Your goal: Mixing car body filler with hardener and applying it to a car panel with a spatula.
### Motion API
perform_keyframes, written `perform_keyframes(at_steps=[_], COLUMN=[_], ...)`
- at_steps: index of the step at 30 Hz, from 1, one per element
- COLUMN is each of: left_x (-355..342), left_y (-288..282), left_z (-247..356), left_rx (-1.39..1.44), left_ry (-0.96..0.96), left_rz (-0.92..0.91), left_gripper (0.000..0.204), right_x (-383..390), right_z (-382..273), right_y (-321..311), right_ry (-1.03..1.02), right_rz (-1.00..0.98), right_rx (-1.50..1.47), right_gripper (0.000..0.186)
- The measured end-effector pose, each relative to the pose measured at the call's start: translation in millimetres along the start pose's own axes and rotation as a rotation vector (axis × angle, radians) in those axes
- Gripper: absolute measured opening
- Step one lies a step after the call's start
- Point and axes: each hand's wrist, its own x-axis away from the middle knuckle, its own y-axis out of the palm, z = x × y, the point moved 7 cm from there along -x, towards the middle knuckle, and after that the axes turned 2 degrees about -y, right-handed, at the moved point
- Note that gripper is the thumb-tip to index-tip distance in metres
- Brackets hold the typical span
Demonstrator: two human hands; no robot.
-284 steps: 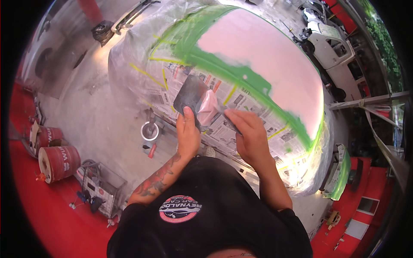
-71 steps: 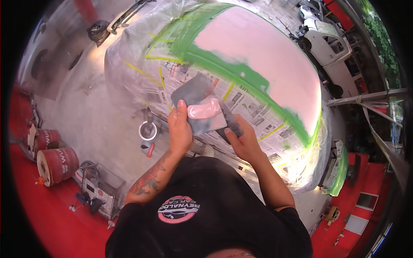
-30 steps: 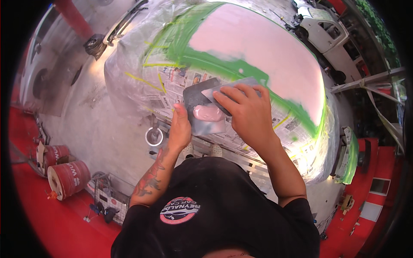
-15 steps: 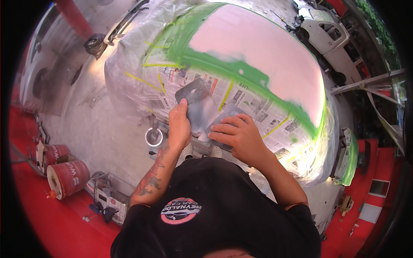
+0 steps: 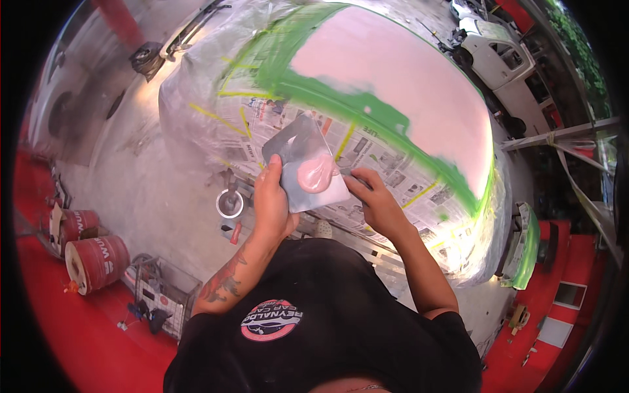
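Now, your left hand (image 5: 267, 196) is grasping the flat board (image 5: 296, 193) by its left edge, with the thumb lying on top, apart from the paste. Your right hand (image 5: 377, 200) is seeming to pinch a thin grey spreader (image 5: 345, 171) at the board's right edge; the tool is mostly hiding, so I am not managing to tell the exact grip. The pink paste (image 5: 315, 173) is sitting on the board in one rounded heap, nearer to the right edge, and the newspaper (image 5: 386, 171) is showing beyond. To work the paste well, I think you are needing to hold the spreader low, pressing lightly and folding the heap from its rim toward its centre. Being so near the edge, it is perhaps risking to slide off, so scooping inward is looking safer.
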Motion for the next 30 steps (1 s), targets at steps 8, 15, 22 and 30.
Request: perform_keyframes(at_steps=[8,15,22,30], left_x=[-9,9,0,-23], left_y=[-18,5,-15,-40], left_z=[13,23,29,21], left_rx=[-0.307,-0.981,-0.922,0.063], left_ry=[0.258,0.395,0.38,0.044], left_rz=[0.067,-0.073,0.079,0.184], left_gripper=[0.048,0.049,0.05,0.046], right_x=[5,-42,-24,6], right_z=[-17,-39,-68,-93], right_y=[-4,-56,5,-35], right_ry=[0.151,-0.143,-0.316,-0.396], right_rz=[0.001,0.144,-0.132,0.137], right_rx=[-0.126,0.551,0.232,0.006], right_gripper=[0.055,0.046,0.06,0.055])
